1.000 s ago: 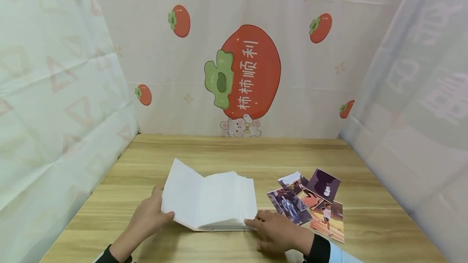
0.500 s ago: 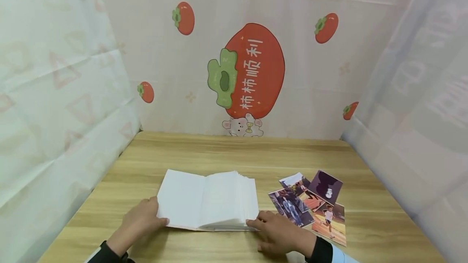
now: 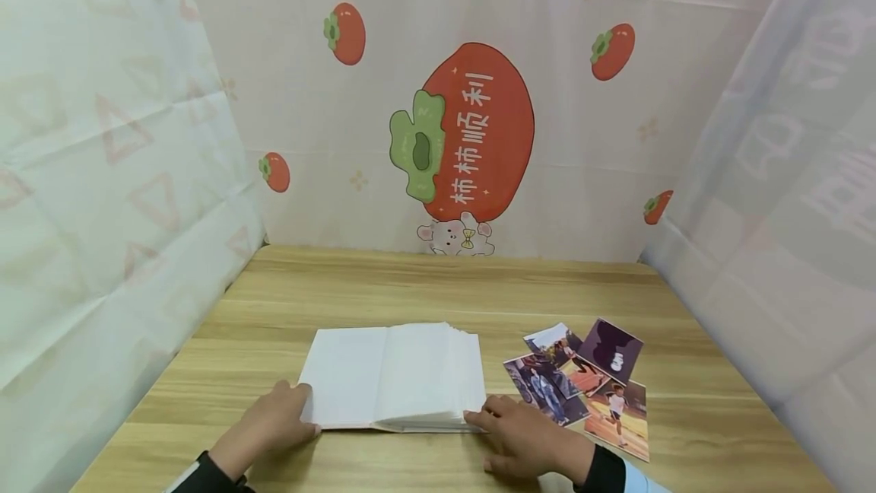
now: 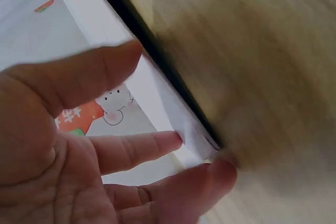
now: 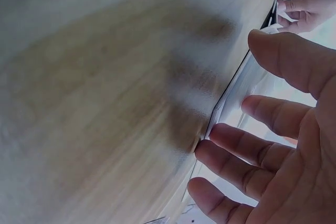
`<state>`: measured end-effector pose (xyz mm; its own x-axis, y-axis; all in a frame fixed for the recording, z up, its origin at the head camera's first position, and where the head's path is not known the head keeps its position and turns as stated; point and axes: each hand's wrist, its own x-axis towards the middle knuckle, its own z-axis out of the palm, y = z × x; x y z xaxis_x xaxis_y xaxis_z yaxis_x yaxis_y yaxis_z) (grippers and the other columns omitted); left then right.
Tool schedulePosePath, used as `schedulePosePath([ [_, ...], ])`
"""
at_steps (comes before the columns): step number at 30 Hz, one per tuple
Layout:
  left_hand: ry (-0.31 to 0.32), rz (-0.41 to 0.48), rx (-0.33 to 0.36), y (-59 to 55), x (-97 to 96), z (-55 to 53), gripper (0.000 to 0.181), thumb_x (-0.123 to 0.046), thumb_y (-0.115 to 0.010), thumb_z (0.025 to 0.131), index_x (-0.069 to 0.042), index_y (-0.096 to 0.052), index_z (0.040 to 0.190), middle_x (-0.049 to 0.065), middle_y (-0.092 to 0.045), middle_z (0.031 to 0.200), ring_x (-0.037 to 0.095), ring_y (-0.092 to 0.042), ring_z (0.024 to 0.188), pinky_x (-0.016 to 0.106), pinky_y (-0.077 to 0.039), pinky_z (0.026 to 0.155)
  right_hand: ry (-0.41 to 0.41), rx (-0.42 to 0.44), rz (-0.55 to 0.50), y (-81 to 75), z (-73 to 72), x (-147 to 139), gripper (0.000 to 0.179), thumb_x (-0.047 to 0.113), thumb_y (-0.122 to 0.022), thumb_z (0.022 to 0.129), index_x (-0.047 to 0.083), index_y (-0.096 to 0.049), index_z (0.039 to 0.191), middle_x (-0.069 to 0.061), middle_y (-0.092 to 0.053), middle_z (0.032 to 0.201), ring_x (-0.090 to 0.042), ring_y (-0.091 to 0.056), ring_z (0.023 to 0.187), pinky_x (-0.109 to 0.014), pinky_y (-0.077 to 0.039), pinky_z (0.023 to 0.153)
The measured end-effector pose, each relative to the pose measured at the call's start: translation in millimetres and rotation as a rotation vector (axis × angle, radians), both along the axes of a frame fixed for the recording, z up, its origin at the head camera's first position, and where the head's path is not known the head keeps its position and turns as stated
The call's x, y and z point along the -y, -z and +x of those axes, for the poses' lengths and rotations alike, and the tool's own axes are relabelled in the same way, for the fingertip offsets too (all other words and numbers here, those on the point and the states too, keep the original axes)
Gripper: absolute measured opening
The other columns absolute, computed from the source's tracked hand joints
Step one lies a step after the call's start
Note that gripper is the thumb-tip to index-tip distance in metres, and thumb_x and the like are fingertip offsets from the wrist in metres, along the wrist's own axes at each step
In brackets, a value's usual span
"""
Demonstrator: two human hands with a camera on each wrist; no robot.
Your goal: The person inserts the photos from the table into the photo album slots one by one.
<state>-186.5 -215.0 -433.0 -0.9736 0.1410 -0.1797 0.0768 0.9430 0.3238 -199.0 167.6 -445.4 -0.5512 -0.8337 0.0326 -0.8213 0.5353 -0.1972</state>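
Observation:
An album (image 3: 417, 371) with blank white pages lies spread on the wooden table. My left hand (image 3: 274, 421) holds the near left corner of its left cover (image 3: 345, 375). In the left wrist view the thumb and fingers (image 4: 139, 148) meet the cover's edge, and a dark gap shows beneath it. At the near right corner, my right hand (image 3: 520, 436) rests against the thicker page block (image 3: 468, 379). Its fingers (image 5: 278, 116) are spread and fairly straight along the album's edge in the right wrist view.
Several overlapping photos (image 3: 619, 409) lie right of the album, close to my right hand. Pale patterned cloth walls (image 3: 568, 173) stand at the back and both sides of the wooden table (image 3: 411, 287).
My left hand has lowered the album's left cover from a raised slant to nearly flat on the table. The right hand has stayed at the album's right corner.

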Motion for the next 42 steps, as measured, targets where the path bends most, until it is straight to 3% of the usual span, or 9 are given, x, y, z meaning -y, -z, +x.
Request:
schedulePosePath([
  [3, -0.003, -0.004, -0.005, -0.3, -0.8, 3.3, 0.044, -0.028, -0.078, 0.072, 0.000, -0.054, 0.096, 0.014, -0.043, 0.081, 0.025, -0.045, 0.063, 0.041, -0.041, 0.055, -0.005, -0.004, -0.002, -0.1, -0.2, -0.5, 0.059, 0.037, -0.068, 0.082, 0.012, -0.051, 0.133, 0.001, -0.051, 0.104, -0.005, -0.045, 0.084, -0.023, -0.042, 0.068],
  [15, 0.010, -0.055, -0.036, -5.6, -5.3, 7.3, 0.043, -0.026, -0.078, 0.070, -0.001, -0.055, 0.095, 0.013, -0.044, 0.081, 0.026, -0.046, 0.065, 0.042, -0.040, 0.054, -0.003, -0.011, -0.022, 2.2, 0.6, -0.8, 0.059, 0.036, -0.069, 0.081, 0.012, -0.052, 0.132, 0.000, -0.052, 0.106, -0.006, -0.046, 0.086, -0.025, -0.044, 0.069],
  [19, 0.040, -0.039, -0.054, -5.6, -9.6, 6.7, 0.058, -0.027, -0.079, 0.070, 0.005, -0.055, 0.111, 0.022, -0.048, 0.098, 0.034, -0.050, 0.082, 0.050, -0.044, 0.064, -0.011, -0.008, -0.031, 1.8, 0.8, -0.5, 0.058, 0.036, -0.069, 0.082, 0.012, -0.052, 0.132, 0.000, -0.052, 0.105, -0.006, -0.046, 0.086, -0.025, -0.043, 0.070],
  [22, 0.147, 0.035, -0.097, -5.7, -15.2, 7.6, 0.070, -0.027, -0.079, 0.070, 0.005, -0.050, 0.125, 0.032, -0.043, 0.119, 0.045, -0.045, 0.104, 0.058, -0.041, 0.078, -0.019, -0.014, -0.038, 2.2, 0.7, -0.5, 0.058, 0.035, -0.068, 0.082, 0.011, -0.052, 0.132, 0.000, -0.052, 0.106, -0.006, -0.046, 0.087, -0.025, -0.044, 0.070],
  [25, 0.330, 0.129, -0.166, -5.9, -23.0, 9.9, 0.075, -0.032, -0.079, 0.070, -0.001, -0.048, 0.131, 0.035, -0.035, 0.132, 0.053, -0.035, 0.117, 0.063, -0.035, 0.085, -0.020, -0.014, -0.039, 2.1, 0.7, -0.7, 0.058, 0.035, -0.068, 0.082, 0.011, -0.052, 0.132, 0.000, -0.052, 0.106, -0.007, -0.047, 0.087, -0.025, -0.044, 0.070],
  [27, 0.449, 0.166, -0.204, -6.5, -29.9, 10.8, 0.077, -0.036, -0.079, 0.070, -0.007, -0.047, 0.134, 0.033, -0.033, 0.135, 0.054, -0.032, 0.119, 0.065, -0.034, 0.084, -0.022, -0.015, -0.041, 2.0, 0.3, -1.1, 0.058, 0.035, -0.068, 0.082, 0.011, -0.052, 0.132, 0.000, -0.052, 0.106, -0.007, -0.047, 0.087, -0.025, -0.044, 0.069],
  [30, 0.574, 0.140, -0.260, -5.4, -42.3, 12.4, 0.080, -0.046, -0.076, 0.070, -0.017, -0.045, 0.137, 0.027, -0.033, 0.140, 0.052, -0.032, 0.122, 0.064, -0.035, 0.083, -0.027, -0.016, -0.046, 2.3, 0.0, -1.3, 0.058, 0.035, -0.069, 0.082, 0.011, -0.051, 0.132, -0.001, -0.052, 0.106, -0.007, -0.047, 0.087, -0.025, -0.044, 0.069],
  [35, 0.666, 0.061, -0.287, -3.8, -60.5, 15.5, 0.081, -0.050, -0.076, 0.068, -0.025, -0.044, 0.138, 0.018, -0.034, 0.143, 0.045, -0.033, 0.125, 0.061, -0.036, 0.086, -0.027, -0.015, -0.044, 3.0, -0.2, -1.3, 0.058, 0.035, -0.068, 0.082, 0.011, -0.051, 0.132, -0.001, -0.052, 0.106, -0.007, -0.047, 0.088, -0.025, -0.044, 0.069],
  [42, 0.676, 0.009, -0.201, -1.9, -71.7, 14.6, 0.078, -0.045, -0.076, 0.069, -0.027, -0.045, 0.137, 0.011, -0.036, 0.144, 0.040, -0.034, 0.127, 0.061, -0.036, 0.088, -0.003, 0.001, -0.027, 4.5, -0.1, -2.7, 0.060, 0.036, -0.068, 0.083, 0.012, -0.049, 0.134, -0.001, -0.052, 0.109, -0.008, -0.047, 0.091, -0.026, -0.045, 0.072],
])
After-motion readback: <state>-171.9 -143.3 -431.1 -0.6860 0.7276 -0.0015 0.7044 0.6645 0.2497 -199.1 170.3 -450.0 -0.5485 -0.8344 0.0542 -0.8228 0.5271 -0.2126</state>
